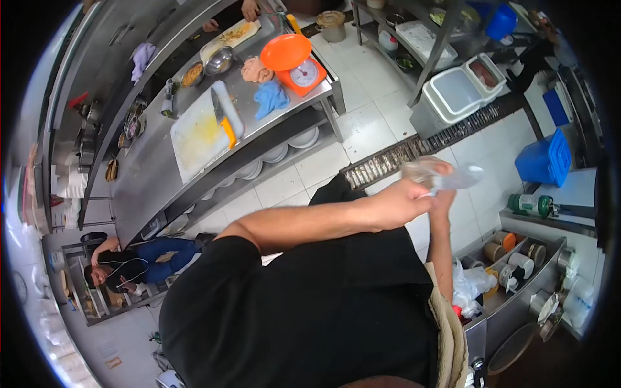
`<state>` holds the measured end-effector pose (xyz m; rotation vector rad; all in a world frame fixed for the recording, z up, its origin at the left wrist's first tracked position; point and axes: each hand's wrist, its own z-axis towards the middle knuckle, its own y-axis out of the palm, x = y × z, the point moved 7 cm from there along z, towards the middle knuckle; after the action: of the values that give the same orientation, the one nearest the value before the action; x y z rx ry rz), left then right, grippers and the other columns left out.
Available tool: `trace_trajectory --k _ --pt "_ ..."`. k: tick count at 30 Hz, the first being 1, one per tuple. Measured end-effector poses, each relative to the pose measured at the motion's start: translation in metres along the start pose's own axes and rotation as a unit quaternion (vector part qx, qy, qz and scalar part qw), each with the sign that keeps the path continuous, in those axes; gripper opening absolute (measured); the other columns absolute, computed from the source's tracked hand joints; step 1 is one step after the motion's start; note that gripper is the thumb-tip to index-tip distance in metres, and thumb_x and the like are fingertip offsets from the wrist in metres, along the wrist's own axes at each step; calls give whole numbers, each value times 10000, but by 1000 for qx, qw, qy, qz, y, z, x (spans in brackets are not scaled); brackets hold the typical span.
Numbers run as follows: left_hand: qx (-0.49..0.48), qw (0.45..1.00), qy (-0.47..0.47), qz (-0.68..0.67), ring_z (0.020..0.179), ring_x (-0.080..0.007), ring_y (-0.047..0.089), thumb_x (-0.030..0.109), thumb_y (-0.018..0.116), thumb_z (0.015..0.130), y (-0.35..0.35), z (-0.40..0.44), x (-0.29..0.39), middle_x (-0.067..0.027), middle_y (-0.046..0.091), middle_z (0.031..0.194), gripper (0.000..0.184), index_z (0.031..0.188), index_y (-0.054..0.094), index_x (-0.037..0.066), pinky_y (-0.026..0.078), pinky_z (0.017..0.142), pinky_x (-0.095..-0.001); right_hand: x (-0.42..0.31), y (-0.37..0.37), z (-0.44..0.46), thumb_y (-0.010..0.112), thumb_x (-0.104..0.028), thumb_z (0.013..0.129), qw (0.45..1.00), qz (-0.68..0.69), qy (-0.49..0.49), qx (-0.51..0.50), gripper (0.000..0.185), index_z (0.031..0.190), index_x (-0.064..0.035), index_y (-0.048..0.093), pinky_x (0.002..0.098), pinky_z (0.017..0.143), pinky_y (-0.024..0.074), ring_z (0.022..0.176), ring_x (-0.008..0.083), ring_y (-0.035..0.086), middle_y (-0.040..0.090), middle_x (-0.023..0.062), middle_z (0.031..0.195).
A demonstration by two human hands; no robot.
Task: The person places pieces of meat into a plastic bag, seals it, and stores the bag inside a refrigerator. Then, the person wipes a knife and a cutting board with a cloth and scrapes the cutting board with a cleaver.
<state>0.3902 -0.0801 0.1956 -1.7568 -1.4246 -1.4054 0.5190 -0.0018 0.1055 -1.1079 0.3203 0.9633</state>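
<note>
Both my hands are together in front of my black shirt, out over the tiled floor. My left hand point(406, 202), reaching in from the left, is closed with its fingers pinching a clear plastic bag point(467, 176). Just behind it, my right hand point(444, 194) is closed on the same thin bag, partly covered by it and by my left hand. The see-through plastic sticks out on both sides of my hands and looks somewhat blurred. I cannot make out anything inside it.
A steel table point(145, 155) holds a cutting board point(194, 145), a yellow-handled knife point(226, 126), a blue cloth point(271, 98) and an orange scale point(303, 75). Another person's hand point(250, 10) is at its far end. A person point(129, 268) sits at left. White bins point(446, 100) stand beyond a floor grate point(381, 163).
</note>
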Motion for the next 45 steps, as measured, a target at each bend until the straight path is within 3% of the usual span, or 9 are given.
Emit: trace_trajectory --k 8,9,10,16,21,25,30,34,45 --pt "-137 961 -202 -129 469 -31 259 241 564 1057 77 147 -29 102 292 591 332 755 449 165 191 417 -232 143 -104 -70 800 -376 691 888 -282 360 45 303 875 -148 724 493 734 519 797 365 671 693 131 804" --pt "-175 958 -196 -116 467 -31 266 236 547 1064 88 165 -26 107 291 590 304 785 456 154 202 421 -223 156 -116 -65 793 -328 696 885 -156 439 -15 283 874 -122 716 498 765 513 829 383 670 693 158 850" --pt "-214 951 -202 -90 466 -32 283 237 538 1068 102 186 -21 98 307 586 319 777 455 136 209 425 -219 185 -115 -82 772 -248 708 924 -125 355 71 260 900 -87 702 488 755 524 860 387 677 691 178 879" --pt "-411 884 -139 176 529 -60 420 286 563 1063 154 332 3 38 469 618 336 794 535 87 348 494 -236 267 -156 -123 702 -134 697 860 -197 442 162 280 962 -54 660 499 844 524 991 394 591 641 158 978" --pt "-455 858 -70 230 615 -61 499 261 577 1059 227 464 62 20 550 697 310 811 560 76 423 569 -231 305 -208 -242 638 -199 812 640 -286 667 253 253 1010 -46 673 517 863 536 978 413 653 689 183 1017" --pt "-476 841 -34 253 663 -62 504 264 569 1064 278 566 100 16 559 728 316 812 558 74 430 620 -232 332 -219 -357 599 -272 855 354 -145 881 279 339 1041 -21 729 493 907 559 1055 389 703 719 242 1116" --pt "-449 848 -10 281 662 -72 504 257 565 1061 312 688 113 12 559 718 315 808 563 71 422 624 -244 360 -239 -388 590 -294 888 251 -118 912 301 363 1043 -2 740 475 946 554 1114 398 687 719 241 1139" --pt "-380 877 -53 288 658 -76 497 260 576 1056 332 775 119 15 548 706 314 805 574 71 414 616 -249 450 -242 -398 598 -346 910 238 -54 943 229 403 1083 -15 751 451 958 550 1134 382 681 722 209 1169" --pt "-263 916 -55 299 790 -74 572 295 588 1054 381 1024 242 10 628 858 266 939 617 57 476 712 -250 790 -416 -131 593 -356 918 483 52 846 219 400 1090 -28 743 447 924 552 1101 370 684 721 199 1146"
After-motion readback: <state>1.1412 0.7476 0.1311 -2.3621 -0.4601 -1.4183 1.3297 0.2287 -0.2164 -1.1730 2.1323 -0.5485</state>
